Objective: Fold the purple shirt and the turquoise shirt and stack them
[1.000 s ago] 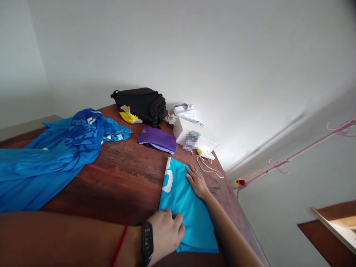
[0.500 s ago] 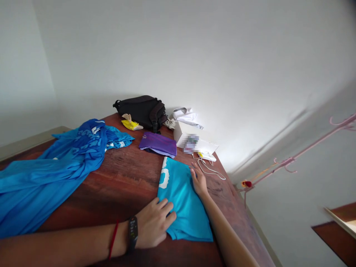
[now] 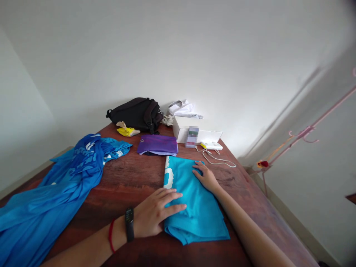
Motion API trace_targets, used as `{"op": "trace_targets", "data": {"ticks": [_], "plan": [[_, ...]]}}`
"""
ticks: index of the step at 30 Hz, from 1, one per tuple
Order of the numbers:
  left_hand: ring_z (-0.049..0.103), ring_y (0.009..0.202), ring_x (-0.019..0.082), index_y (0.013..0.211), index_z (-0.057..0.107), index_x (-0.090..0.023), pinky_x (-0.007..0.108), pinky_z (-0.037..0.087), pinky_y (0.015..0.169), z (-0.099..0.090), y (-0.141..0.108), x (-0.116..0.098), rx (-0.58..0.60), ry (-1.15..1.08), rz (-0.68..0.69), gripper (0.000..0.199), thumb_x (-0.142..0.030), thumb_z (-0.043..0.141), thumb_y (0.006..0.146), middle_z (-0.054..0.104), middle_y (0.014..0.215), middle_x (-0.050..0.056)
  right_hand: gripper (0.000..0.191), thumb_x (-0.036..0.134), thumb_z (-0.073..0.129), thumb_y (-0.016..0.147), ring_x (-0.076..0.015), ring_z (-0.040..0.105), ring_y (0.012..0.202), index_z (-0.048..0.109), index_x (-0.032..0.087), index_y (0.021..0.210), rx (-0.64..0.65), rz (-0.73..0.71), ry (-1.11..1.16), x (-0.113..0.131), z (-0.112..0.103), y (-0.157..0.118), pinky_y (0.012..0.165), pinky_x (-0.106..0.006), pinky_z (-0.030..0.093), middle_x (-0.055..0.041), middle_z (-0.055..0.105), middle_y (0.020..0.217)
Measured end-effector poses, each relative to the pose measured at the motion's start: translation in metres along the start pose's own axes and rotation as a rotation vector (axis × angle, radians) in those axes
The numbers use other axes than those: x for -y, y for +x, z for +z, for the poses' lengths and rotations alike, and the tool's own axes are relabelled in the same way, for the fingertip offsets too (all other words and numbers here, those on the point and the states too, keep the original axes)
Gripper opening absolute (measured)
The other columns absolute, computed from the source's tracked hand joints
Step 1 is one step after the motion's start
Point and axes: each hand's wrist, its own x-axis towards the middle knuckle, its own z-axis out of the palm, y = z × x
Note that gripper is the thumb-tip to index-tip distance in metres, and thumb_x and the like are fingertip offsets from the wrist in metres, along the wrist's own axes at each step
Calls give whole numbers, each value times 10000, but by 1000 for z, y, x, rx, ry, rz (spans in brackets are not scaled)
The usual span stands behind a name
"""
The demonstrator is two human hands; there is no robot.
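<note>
A turquoise shirt (image 3: 194, 218), folded over with a white print along its left edge, lies on the dark red wooden table (image 3: 125, 181). My left hand (image 3: 157, 209), with a black band and red string at the wrist, lies on the shirt's lower left side, fingers stretched out. On its upper right edge rests my right hand (image 3: 207, 177), fingers spread and flat. Just beyond the shirt is a folded purple garment (image 3: 158, 144). To the left, a crumpled blue garment (image 3: 75, 174) spreads toward the near edge.
Along the wall stand a black bag (image 3: 130, 115), a yellow packet (image 3: 126, 131), a white cloth (image 3: 183, 108) and a white box (image 3: 179, 129). A white cable (image 3: 219, 163) curls near the table's right side. A pink rack (image 3: 308, 129) stands to the right.
My left hand has slid to the right over the shirt, its fingers straightening. The right hand still rests at the shirt's upper right. The camera view has tilted.
</note>
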Motion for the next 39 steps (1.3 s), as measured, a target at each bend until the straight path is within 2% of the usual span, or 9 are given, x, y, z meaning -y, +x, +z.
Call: {"op": "trace_targets", "data": {"ticks": [7, 11, 15, 20, 24, 30, 39], "plan": [[255, 1475, 303, 1514, 364, -349, 517, 301, 1177, 7, 1, -2, 109, -32, 45, 740, -155, 632, 852, 278, 1621, 15, 391, 460, 548, 934, -309, 395, 1424, 697, 242, 1222, 7, 14, 2, 0, -1, -2, 1169, -497, 337, -70, 550, 1448], [246, 1483, 290, 1524, 354, -325, 522, 295, 1181, 7, 5, 0, 122, -29, 57, 673, -146, 577, 915, 324, 1602, 20, 394, 459, 542, 942, -303, 391, 1427, 693, 232, 1226, 4, 1, -5, 0, -1, -2, 1173, -485, 333, -69, 537, 1461], [261, 1476, 316, 1516, 383, -282, 538, 309, 1171, 5, 7, 6, 126, -48, 32, 688, -242, 662, 888, 329, 1598, 65, 408, 469, 537, 943, -310, 379, 1433, 684, 237, 1245, 19, 17, 8, 1, -2, -3, 1166, -504, 339, -72, 533, 1465], [233, 1485, 333, 1463, 470, -326, 561, 308, 1164, 5, 7, 10, 132, -80, 26, 590, -319, 661, 904, 293, 1612, 66, 405, 464, 537, 941, -317, 399, 1420, 685, 246, 1248, 22, 7, -2, 3, -4, -3, 1159, -512, 346, -67, 532, 1466], [253, 1481, 312, 1424, 519, -341, 550, 292, 1175, 2, 7, 8, 105, -115, 15, 500, -273, 604, 936, 350, 1588, 46, 409, 454, 536, 940, -319, 384, 1429, 677, 246, 1264, 15, 6, -12, 3, -3, -5, 1170, -512, 328, -67, 516, 1480], [265, 1476, 304, 1400, 547, -313, 554, 271, 1183, -1, 6, 4, 75, -141, 43, 495, -243, 607, 914, 398, 1561, 50, 398, 434, 546, 937, -334, 261, 1483, 679, 234, 1255, -41, 52, -9, 4, 0, -13, 1166, -532, 319, -71, 452, 1528], [329, 1453, 263, 1366, 578, -282, 497, 320, 1174, 0, 6, 3, 82, -157, 33, 470, -210, 606, 902, 449, 1529, 45, 380, 435, 520, 957, -328, 267, 1481, 681, 253, 1249, 6, 18, -18, 9, -3, -15, 1171, -542, 306, -51, 480, 1509]]}}
